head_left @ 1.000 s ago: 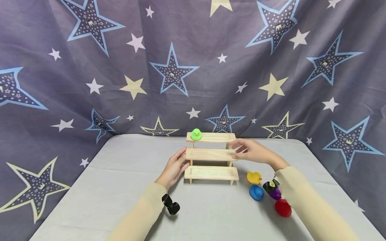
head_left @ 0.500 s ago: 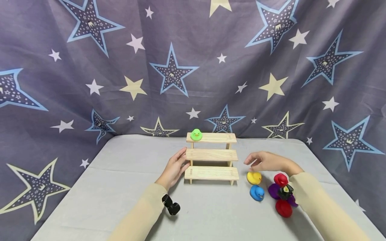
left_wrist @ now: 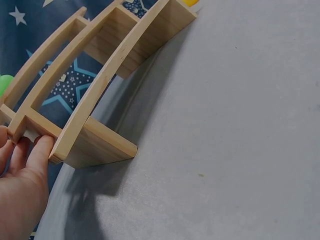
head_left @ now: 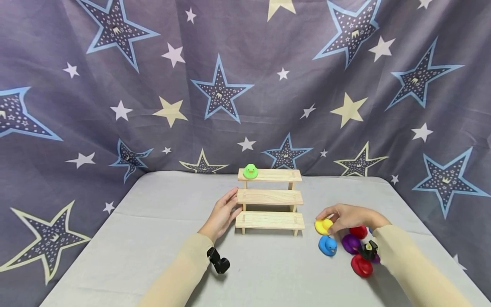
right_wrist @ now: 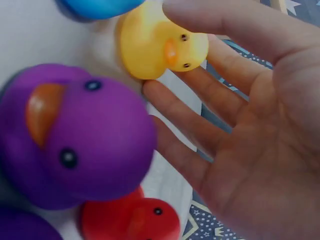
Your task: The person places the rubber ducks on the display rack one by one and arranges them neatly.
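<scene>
A three-step wooden display shelf (head_left: 270, 197) stands mid-table, with a green rubber duck (head_left: 251, 171) on the left of its top step. At the shelf's left end my left hand (head_left: 222, 213) holds the frame, its fingertips (left_wrist: 42, 150) curled at the ends of the steps. To the right of the shelf, my right hand (head_left: 350, 215) has thumb and fingers around a yellow rubber duck (head_left: 320, 227), which sits low at the tabletop. In the right wrist view the thumb overlaps the yellow duck (right_wrist: 145, 42), and some fingers lie behind it.
Just in front of the yellow duck sits a blue duck (head_left: 327, 246). Purple (head_left: 350, 244) and red ducks (head_left: 362, 266) cluster under my right wrist, partly hidden by the sleeve and wrist camera. A starry curtain (head_left: 245, 85) hangs behind the table.
My right hand has left the shelf's right end, moved right and down, and closed around the yellow duck. My left hand has stayed at the shelf's left end.
</scene>
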Available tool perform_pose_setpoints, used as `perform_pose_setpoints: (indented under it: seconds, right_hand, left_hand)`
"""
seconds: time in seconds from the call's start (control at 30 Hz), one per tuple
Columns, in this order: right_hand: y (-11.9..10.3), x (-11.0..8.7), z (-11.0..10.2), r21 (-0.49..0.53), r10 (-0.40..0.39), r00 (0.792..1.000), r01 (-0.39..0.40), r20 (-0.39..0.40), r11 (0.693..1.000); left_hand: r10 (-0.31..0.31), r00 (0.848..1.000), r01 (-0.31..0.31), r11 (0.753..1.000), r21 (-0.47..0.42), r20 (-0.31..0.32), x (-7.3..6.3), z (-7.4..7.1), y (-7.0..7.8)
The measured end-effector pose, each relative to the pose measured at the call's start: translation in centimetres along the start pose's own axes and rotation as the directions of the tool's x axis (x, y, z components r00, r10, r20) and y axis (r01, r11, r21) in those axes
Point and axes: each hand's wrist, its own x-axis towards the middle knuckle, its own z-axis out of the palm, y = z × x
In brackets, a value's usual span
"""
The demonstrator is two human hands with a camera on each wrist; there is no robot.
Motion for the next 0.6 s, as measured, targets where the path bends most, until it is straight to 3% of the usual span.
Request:
perform_pose_setpoints:
  seconds: [0.6]
  right_hand:
    - [1.2,0.7,0.7,-0.052,-0.041,0.998,0.038,-0.054,0.998]
  left_hand:
    - [0.003,1.000,-0.003,1.000,0.000,0.003,0.1,-0.2,-0.2]
